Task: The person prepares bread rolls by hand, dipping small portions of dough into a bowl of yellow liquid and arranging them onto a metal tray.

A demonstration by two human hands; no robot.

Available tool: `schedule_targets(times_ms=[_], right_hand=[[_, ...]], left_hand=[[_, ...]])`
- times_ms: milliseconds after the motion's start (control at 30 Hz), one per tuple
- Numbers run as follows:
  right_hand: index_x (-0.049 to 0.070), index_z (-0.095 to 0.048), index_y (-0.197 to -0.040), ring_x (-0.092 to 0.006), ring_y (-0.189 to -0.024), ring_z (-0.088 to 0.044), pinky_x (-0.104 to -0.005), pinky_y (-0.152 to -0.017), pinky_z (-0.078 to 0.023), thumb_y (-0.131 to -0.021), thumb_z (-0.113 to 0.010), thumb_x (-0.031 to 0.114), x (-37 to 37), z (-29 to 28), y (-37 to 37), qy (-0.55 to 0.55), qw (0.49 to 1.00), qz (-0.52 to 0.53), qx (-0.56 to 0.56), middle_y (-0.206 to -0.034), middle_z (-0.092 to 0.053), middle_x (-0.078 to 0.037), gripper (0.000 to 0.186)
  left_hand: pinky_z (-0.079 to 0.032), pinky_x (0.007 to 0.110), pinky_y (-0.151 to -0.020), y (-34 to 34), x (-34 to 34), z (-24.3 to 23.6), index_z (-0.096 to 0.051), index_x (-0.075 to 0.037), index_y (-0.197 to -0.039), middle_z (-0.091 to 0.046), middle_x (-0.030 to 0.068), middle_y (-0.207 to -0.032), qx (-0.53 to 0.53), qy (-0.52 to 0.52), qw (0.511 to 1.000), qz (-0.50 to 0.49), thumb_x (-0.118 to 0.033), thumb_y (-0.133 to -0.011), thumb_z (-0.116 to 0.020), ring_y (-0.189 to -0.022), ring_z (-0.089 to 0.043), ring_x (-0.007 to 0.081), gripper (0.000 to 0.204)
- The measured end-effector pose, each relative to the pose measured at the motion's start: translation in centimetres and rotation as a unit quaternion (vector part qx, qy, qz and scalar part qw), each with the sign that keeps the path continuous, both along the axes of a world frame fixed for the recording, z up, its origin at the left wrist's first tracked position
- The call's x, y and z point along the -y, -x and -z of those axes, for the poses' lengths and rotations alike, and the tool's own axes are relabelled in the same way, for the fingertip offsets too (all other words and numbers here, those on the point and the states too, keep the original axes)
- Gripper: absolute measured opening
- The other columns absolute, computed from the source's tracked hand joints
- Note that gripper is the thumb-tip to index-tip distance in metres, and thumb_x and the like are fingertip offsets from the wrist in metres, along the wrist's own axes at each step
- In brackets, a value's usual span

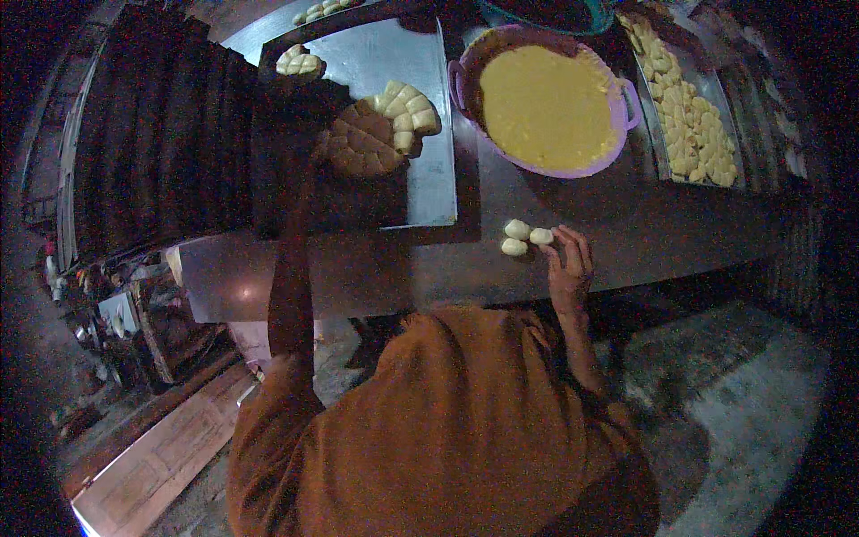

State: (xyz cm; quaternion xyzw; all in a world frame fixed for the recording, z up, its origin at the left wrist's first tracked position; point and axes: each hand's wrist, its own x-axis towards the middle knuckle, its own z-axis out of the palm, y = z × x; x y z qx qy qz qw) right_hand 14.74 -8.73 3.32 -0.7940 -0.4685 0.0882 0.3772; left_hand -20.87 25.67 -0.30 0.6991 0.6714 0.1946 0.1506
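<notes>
Three small pale dough pieces sit in a cluster on the dark tabletop. My right hand [570, 261] is at their right side, with thumb and fingertips closed on the rightmost dough piece [541, 236]. The other two, an upper dough piece [516, 229] and a lower dough piece [514, 247], lie beside it. My left forearm [292, 295] reaches forward to the metal tray [428, 192]. The left hand is lost in dark shadow near a round cluster of dough pieces [411, 109], so its fingers cannot be made out. That cluster lies partly in shadow.
A smaller dough cluster [300, 61] rests at the tray's far left. Beyond the loose pieces stands a purple two-handled basin [631, 103] of yellow mass, with a teal basin [591, 20] behind. Far right is a tray full of dough pieces [693, 125]. Dark ridged stacks [165, 143] rise at left.
</notes>
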Motion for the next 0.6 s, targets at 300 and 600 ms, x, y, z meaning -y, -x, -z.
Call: schedule_targets(times_ms=[300, 600], right_hand=[[0.003, -0.063, -0.11, -0.0231, -0.104, -0.059, -0.0344, -0.087, -0.051, -0.081, -0.069, 0.004, -0.7, -2.1, 2.7, 0.001, 0.995, 0.056, -0.086, -0.115, -0.059, -0.01, 0.029], [0.004, -0.065, -0.109, -0.0184, -0.096, -0.063, -0.0309, -0.084, -0.051, -0.081, -0.067, 0.0, -6.3, -6.3, 9.5, -0.05, 0.963, -0.092, -0.249, -0.104, -0.064, -0.009, 0.029]], left_hand=[[-0.048, 0.027, -0.081, 1.2, -0.8, 0.4, -0.056, -0.006, -0.114, -0.062, 0.0053, -0.105, -0.006, 0.043, 0.999, -0.006, -0.016, -0.091, -0.06, -0.094, -0.059, 0.0135, 0.026], [-0.049, 0.026, -0.078, 3.1, 7.1, -10.5, -0.053, -0.007, -0.117, -0.06, 0.0048, -0.106, 0.624, 0.143, 0.765, -0.073, -0.019, -0.092, -0.059, -0.092, -0.059, 0.0122, 0.028]])
